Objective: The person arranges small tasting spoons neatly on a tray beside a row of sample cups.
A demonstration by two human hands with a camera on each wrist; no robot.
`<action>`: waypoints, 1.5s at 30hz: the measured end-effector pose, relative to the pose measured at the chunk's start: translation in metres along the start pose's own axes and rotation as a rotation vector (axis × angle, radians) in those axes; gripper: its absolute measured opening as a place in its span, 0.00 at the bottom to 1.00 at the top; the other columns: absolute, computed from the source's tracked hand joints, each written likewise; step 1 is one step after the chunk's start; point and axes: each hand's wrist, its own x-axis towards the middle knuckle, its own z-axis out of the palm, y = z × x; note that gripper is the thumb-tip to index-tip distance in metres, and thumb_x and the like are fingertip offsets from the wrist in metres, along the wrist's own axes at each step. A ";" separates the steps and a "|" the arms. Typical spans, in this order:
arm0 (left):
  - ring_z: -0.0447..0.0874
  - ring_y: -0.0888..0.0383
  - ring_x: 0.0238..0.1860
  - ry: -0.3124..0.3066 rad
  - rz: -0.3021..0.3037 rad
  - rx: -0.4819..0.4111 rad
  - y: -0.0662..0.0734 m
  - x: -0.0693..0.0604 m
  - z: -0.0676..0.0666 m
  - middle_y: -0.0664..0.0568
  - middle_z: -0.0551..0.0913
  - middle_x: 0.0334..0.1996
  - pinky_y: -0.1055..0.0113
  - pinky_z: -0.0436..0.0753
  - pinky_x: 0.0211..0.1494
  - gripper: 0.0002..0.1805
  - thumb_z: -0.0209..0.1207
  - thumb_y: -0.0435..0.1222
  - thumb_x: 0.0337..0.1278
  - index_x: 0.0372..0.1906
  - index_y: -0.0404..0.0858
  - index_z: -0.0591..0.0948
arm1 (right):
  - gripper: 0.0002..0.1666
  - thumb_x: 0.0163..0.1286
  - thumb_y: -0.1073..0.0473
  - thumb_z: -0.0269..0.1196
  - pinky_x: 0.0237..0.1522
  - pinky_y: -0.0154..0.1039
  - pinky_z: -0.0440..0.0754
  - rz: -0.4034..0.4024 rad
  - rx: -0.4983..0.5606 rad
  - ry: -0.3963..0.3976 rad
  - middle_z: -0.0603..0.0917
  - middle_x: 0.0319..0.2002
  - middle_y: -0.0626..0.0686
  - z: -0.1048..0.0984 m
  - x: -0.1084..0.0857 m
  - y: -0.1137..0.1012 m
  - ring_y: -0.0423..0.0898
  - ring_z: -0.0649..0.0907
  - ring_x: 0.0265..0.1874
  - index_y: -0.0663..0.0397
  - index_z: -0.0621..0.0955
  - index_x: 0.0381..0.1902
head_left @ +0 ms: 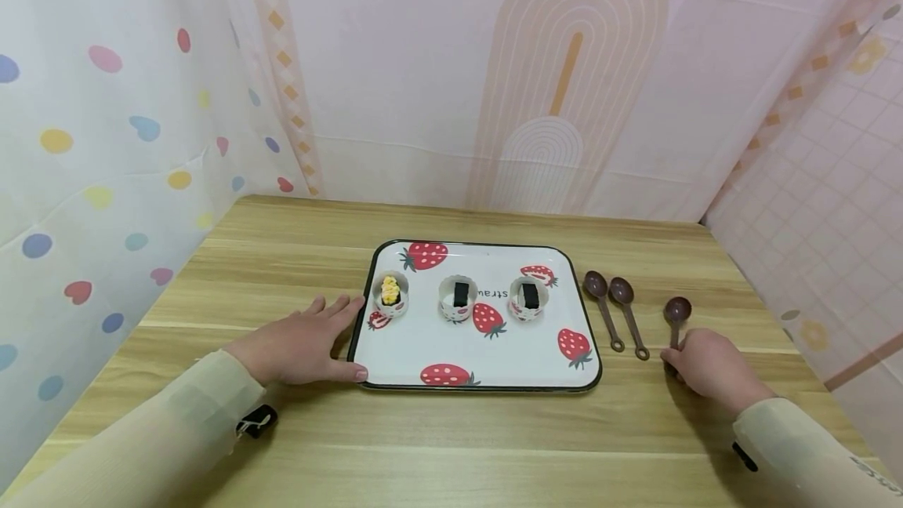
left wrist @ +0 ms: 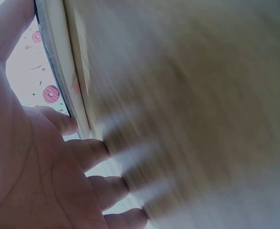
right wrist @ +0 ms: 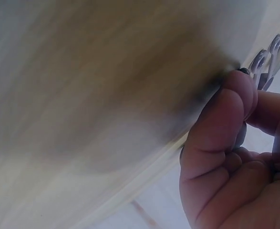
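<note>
The dark brown, round-headed plastic spoons (head_left: 596, 284) (head_left: 621, 291) (head_left: 678, 310) look hard, smooth and a bit shiny. The white, oblong tray with red strawberries (head_left: 522, 363) looks slick and glossy, like painted metal. The little round white cups (head_left: 384, 312) (head_left: 447, 306) (head_left: 517, 307) look like thin paper. The flat, light brown table (head_left: 458, 445) looks like smooth wood. The pale pink hanging sheet (head_left: 395, 85) looks like soft, creased cloth. The long cream sleeves (head_left: 155, 429) (head_left: 797, 437) look like matt cloth.

Person | L hand (head_left: 299, 343) + R hand (head_left: 716, 367) bare | L slv (head_left: 144, 445): long, pale cream, lt wrinkles, ends at wrist | L blk pc (head_left: 257, 421): small, boxy, thin pale lines, near side of cuff | R slv (head_left: 790, 437): same col., long | R blk pc (head_left: 744, 457): small, narrow | dk mkgs (head_left: 875, 475) on R slv, far right, illegible
</note>
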 end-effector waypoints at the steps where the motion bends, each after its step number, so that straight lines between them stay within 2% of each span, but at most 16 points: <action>1: 0.51 0.20 0.79 -0.003 -0.004 -0.003 0.000 0.000 0.000 0.33 0.56 0.83 0.25 0.61 0.75 0.69 0.59 0.78 0.51 0.85 0.37 0.53 | 0.29 0.80 0.55 0.57 0.24 0.37 0.71 0.006 0.009 -0.009 0.75 0.12 0.45 0.000 0.000 0.000 0.41 0.72 0.15 0.50 0.76 0.14; 10: 0.51 0.21 0.80 -0.007 -0.013 -0.010 -0.001 0.001 0.001 0.35 0.56 0.83 0.26 0.61 0.75 0.69 0.60 0.79 0.50 0.86 0.38 0.53 | 0.22 0.80 0.61 0.57 0.26 0.37 0.78 0.053 0.153 -0.087 0.81 0.18 0.49 -0.006 0.000 -0.003 0.40 0.76 0.17 0.56 0.81 0.22; 14: 0.51 0.22 0.80 -0.006 -0.015 -0.009 -0.001 0.001 0.002 0.35 0.56 0.83 0.26 0.61 0.76 0.69 0.59 0.79 0.50 0.86 0.38 0.53 | 0.20 0.79 0.63 0.57 0.26 0.38 0.79 0.059 0.186 -0.098 0.81 0.19 0.50 -0.008 0.001 -0.003 0.41 0.77 0.17 0.58 0.81 0.24; 18: 0.51 0.22 0.80 -0.007 -0.015 -0.010 -0.001 0.000 0.002 0.35 0.56 0.83 0.25 0.60 0.76 0.69 0.59 0.79 0.50 0.86 0.39 0.52 | 0.17 0.78 0.63 0.56 0.27 0.39 0.77 0.047 0.193 -0.075 0.81 0.19 0.50 -0.010 0.001 -0.003 0.43 0.77 0.19 0.59 0.82 0.26; 24: 0.50 0.22 0.80 -0.008 -0.013 -0.015 0.000 -0.001 0.001 0.34 0.56 0.83 0.25 0.60 0.76 0.69 0.59 0.79 0.50 0.86 0.38 0.52 | 0.15 0.75 0.61 0.56 0.26 0.40 0.72 0.002 0.168 0.001 0.77 0.16 0.48 -0.012 0.003 -0.007 0.45 0.74 0.20 0.56 0.79 0.26; 27: 0.50 0.22 0.80 -0.008 -0.013 -0.018 0.000 -0.001 0.000 0.34 0.56 0.83 0.25 0.60 0.76 0.69 0.60 0.78 0.50 0.86 0.38 0.52 | 0.11 0.74 0.61 0.56 0.27 0.41 0.73 -0.027 0.174 0.034 0.78 0.18 0.49 -0.013 0.002 -0.013 0.45 0.76 0.21 0.61 0.81 0.33; 32: 0.50 0.21 0.80 -0.006 -0.010 -0.013 0.000 -0.001 0.000 0.33 0.56 0.83 0.26 0.60 0.76 0.69 0.60 0.78 0.51 0.86 0.38 0.52 | 0.14 0.75 0.61 0.57 0.27 0.40 0.76 -0.064 0.200 0.074 0.84 0.25 0.51 -0.015 0.000 -0.030 0.45 0.79 0.24 0.68 0.81 0.44; 39: 0.50 0.21 0.80 -0.011 -0.015 -0.005 0.001 0.000 0.000 0.33 0.56 0.83 0.26 0.61 0.76 0.69 0.59 0.78 0.50 0.86 0.38 0.53 | 0.10 0.75 0.63 0.58 0.23 0.37 0.74 -0.132 0.239 0.098 0.86 0.24 0.50 -0.010 0.000 -0.053 0.43 0.79 0.21 0.66 0.82 0.42; 45: 0.50 0.22 0.80 -0.016 -0.023 -0.009 0.000 0.000 0.001 0.34 0.56 0.83 0.26 0.61 0.76 0.70 0.59 0.79 0.49 0.86 0.39 0.52 | 0.11 0.76 0.62 0.60 0.23 0.37 0.74 -0.162 0.261 0.094 0.86 0.25 0.51 -0.006 0.001 -0.075 0.43 0.79 0.22 0.68 0.81 0.45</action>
